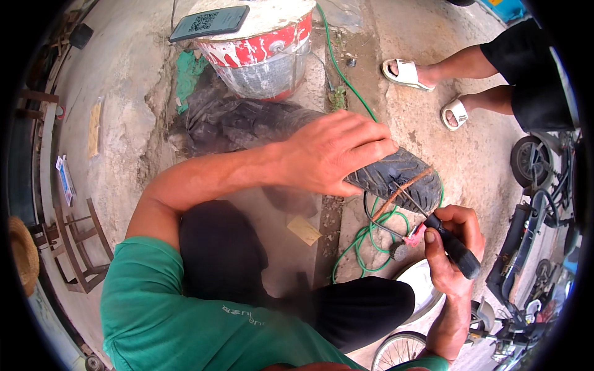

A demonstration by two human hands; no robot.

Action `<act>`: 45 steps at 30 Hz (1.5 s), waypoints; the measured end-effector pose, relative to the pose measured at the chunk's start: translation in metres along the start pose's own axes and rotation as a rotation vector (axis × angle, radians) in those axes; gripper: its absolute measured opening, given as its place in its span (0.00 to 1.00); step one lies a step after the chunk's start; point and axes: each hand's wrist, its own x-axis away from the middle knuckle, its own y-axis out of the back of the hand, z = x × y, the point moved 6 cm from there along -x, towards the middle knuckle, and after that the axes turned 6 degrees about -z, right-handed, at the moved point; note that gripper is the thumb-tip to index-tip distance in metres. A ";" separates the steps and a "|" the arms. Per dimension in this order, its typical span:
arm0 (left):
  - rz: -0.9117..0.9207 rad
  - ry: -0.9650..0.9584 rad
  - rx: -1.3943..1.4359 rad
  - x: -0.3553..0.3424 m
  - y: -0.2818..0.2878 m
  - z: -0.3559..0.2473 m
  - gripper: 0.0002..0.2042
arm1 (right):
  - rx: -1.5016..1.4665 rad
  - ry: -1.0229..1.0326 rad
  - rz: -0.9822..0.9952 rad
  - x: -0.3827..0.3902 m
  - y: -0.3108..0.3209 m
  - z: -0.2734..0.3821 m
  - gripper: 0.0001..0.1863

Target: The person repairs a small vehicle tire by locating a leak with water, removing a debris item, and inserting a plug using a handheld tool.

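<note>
My left hand [337, 148] is wrapped over the top of a black motorcycle tyre [408, 167], its fingers curled against the tread. In my right hand [455, 244] is a tyre plug tool with a black handle [455, 247] and a thin metal shaft [413, 203]. That shaft slants up to the tread, where its tip meets a brown plug strip [396, 195] lying across the tyre. How deep the tip sits, I cannot tell. Close to my right fingers is a small pink-red piece [416, 235], with a dark cable running to it.
A paint-stained bucket [257, 77] stands at the far side with a phone [209, 23] on it. Green hose [365, 247] coils below the tyre. Another person's sandalled feet [408, 73] are at the upper right. Parked motorbikes [520, 247] line the right; a wooden frame [74, 247] stands left.
</note>
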 end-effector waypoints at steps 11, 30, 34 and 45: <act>-0.020 -0.005 0.000 0.001 -0.001 -0.001 0.44 | 0.117 0.101 0.022 -0.011 -0.001 0.008 0.17; 0.015 -0.020 -0.006 -0.003 -0.004 -0.003 0.47 | 0.217 0.650 0.291 -0.068 0.009 0.025 0.21; 0.026 0.012 -0.013 -0.005 -0.004 0.000 0.48 | 0.182 0.598 0.334 -0.076 0.008 0.018 0.22; 0.036 -0.043 0.035 -0.011 -0.005 0.004 0.45 | 0.218 0.713 0.474 -0.099 0.000 0.047 0.19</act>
